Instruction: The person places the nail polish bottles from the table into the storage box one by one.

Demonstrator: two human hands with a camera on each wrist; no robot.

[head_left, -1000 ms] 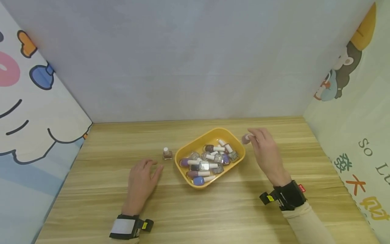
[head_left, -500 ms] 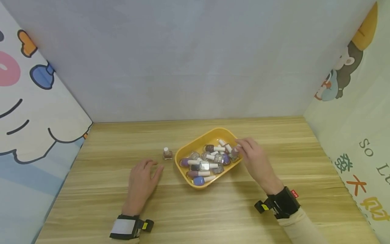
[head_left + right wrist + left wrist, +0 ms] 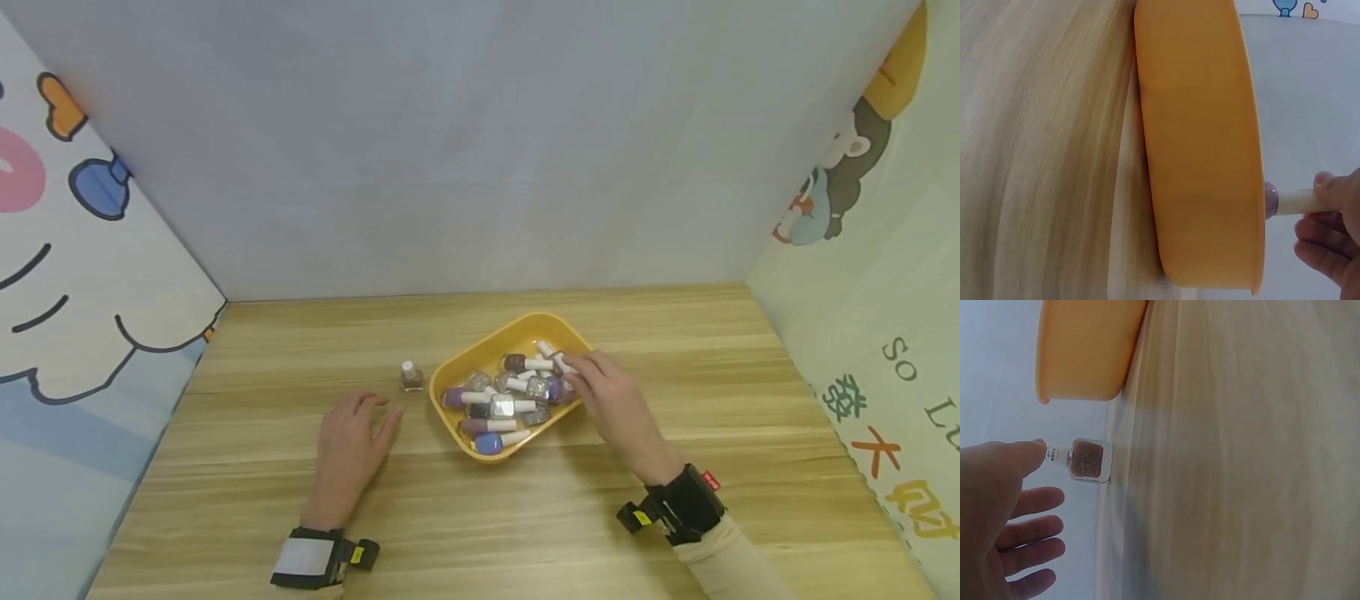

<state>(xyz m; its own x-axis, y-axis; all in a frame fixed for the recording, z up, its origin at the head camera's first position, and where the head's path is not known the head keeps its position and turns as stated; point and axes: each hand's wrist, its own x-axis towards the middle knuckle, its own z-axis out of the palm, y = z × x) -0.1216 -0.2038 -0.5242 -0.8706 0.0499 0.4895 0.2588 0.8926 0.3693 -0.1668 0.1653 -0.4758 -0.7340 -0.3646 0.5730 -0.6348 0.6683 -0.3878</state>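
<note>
A yellow basket [image 3: 450,367] on the table holds several nail polish bottles with white caps. Over its right end, my right hand [image 3: 611,408] pinches a nail polish bottle by its long pale cap [image 3: 1300,202]. In the right wrist view the mauve body of that bottle [image 3: 1270,200] shows just at the basket's rim, its lower part hidden behind the wall. My left hand [image 3: 348,454] rests on the table left of the basket, fingers relaxed and holding nothing. Just beyond its fingertips a brown glitter nail polish bottle [image 3: 412,379] stands upright with a white cap.
Inside the basket lie a blue bottle [image 3: 490,443], a purple one [image 3: 453,398] and a silver glitter one [image 3: 537,388], among others. The wooden table [image 3: 480,533] meets a plain grey backdrop [image 3: 480,167], with cartoon-printed sheets at both sides.
My right hand has carried the mauve nail polish bottle leftward from beyond the basket's right end to over the bottles inside. The left hand and the standing bottle have stayed put.
</note>
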